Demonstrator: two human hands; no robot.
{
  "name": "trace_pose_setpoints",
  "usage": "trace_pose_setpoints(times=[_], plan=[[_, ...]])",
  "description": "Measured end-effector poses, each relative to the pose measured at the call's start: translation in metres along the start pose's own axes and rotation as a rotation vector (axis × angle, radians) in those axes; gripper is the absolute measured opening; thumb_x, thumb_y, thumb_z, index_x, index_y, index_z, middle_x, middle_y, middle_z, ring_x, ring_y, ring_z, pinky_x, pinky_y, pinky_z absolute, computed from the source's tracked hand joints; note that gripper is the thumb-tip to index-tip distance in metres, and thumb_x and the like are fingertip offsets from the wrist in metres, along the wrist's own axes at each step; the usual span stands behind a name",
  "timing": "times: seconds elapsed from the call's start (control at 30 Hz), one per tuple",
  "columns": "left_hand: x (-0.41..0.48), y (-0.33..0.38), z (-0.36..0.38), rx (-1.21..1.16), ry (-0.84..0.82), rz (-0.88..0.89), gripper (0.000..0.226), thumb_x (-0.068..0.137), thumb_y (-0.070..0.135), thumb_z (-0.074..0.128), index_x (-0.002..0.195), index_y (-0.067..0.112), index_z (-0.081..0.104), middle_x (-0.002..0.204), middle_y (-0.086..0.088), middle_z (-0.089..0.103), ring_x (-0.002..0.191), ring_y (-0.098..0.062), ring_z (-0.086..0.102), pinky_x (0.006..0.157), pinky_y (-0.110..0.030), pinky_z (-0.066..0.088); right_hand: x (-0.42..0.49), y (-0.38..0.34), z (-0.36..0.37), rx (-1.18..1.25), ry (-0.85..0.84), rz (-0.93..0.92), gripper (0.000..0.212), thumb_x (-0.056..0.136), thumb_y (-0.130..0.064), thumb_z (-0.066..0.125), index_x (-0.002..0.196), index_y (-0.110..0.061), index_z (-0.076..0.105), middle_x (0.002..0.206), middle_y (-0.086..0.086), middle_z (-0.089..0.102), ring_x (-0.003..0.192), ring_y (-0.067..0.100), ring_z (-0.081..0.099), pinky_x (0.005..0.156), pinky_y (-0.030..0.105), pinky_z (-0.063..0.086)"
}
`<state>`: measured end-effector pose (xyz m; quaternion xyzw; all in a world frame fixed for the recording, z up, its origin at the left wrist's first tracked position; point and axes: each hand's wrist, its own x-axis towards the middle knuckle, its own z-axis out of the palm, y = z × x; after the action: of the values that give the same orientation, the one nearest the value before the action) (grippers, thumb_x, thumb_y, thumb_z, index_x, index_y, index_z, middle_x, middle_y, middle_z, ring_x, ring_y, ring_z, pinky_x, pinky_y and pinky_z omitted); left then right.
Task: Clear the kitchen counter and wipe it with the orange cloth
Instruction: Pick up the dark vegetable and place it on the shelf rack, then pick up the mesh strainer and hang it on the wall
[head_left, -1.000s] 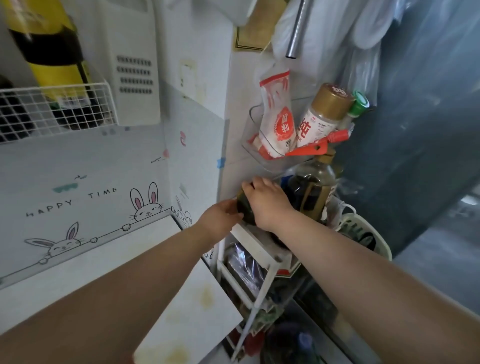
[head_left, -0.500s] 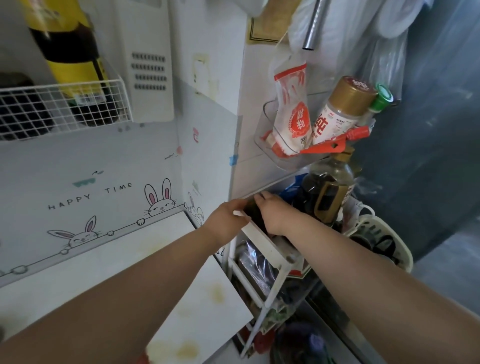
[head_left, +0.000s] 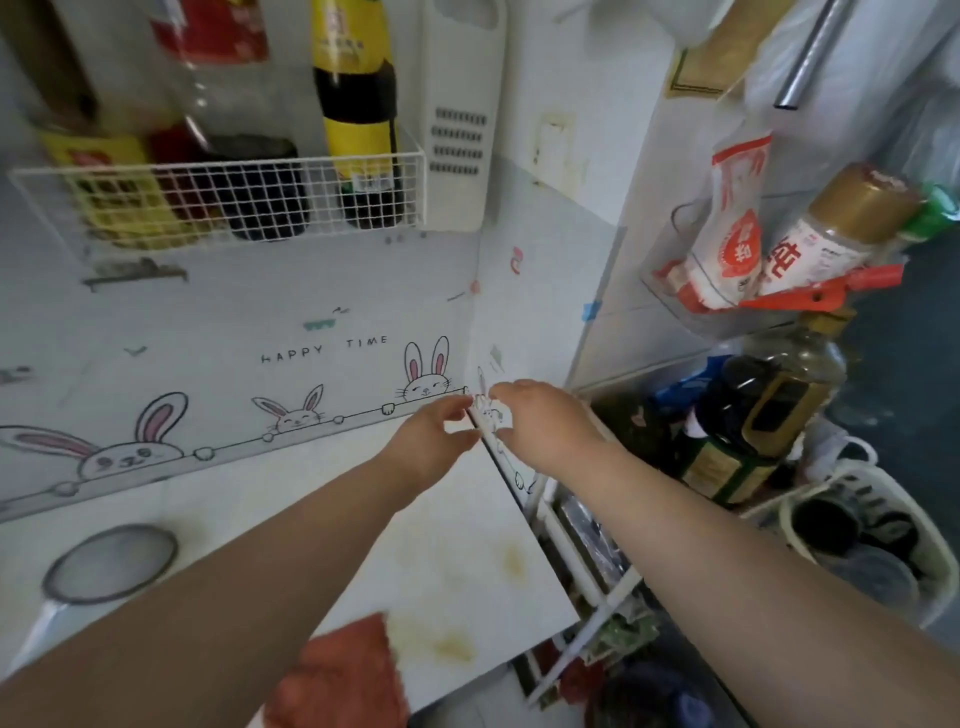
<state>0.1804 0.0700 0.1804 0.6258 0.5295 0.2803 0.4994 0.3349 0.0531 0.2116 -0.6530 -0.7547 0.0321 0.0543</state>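
The white counter carries yellowish stains near its right edge. The orange cloth lies crumpled at the counter's front edge, below my left forearm. My left hand and my right hand hover close together over the counter's back right corner, fingertips almost touching. Neither hand holds anything, though both are blurred. A dark jar stands on top of the white rack just right of my right hand.
A metal strainer lies on the counter's left side. A wire wall basket holds several bottles above it. Right of the counter, dark bottles stand on the rack, beside a white basket and a clear wall holder of seasonings.
Both hands have let go of the dark jar on the rack and pulled back left over the counter corner. The view has swung left and down, revealing the cloth and strainer.
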Motion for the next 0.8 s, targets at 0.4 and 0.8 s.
trace_pose_setpoints(times=[0.4,0.8], plan=[[-0.087,-0.131,-0.134,0.007,0.304,-0.241,0.039,0.086,0.021,0.064,0.124,0.024,0.054,0.121,0.000,0.056,0.105,-0.023,0.061,0.091,-0.039,0.050,0.033,-0.179,0.082,0.110,-0.222,-0.271,0.059,0.090,-0.033,0.061,0.140,-0.018,0.036,0.126,0.006,0.058,0.115,0.028,0.053,0.090,0.038,0.048],[-0.161,-0.284,-0.236,0.340,0.552,-0.567,0.048,0.086,0.021,0.062,0.132,0.013,0.049,0.134,-0.013,0.049,0.117,-0.030,0.053,0.097,-0.035,0.043,0.037,-0.297,0.154,0.115,-0.403,-0.388,0.060,0.090,-0.028,0.057,0.143,-0.018,0.030,0.125,0.007,0.057,0.115,0.031,0.053,0.089,0.039,0.048]])
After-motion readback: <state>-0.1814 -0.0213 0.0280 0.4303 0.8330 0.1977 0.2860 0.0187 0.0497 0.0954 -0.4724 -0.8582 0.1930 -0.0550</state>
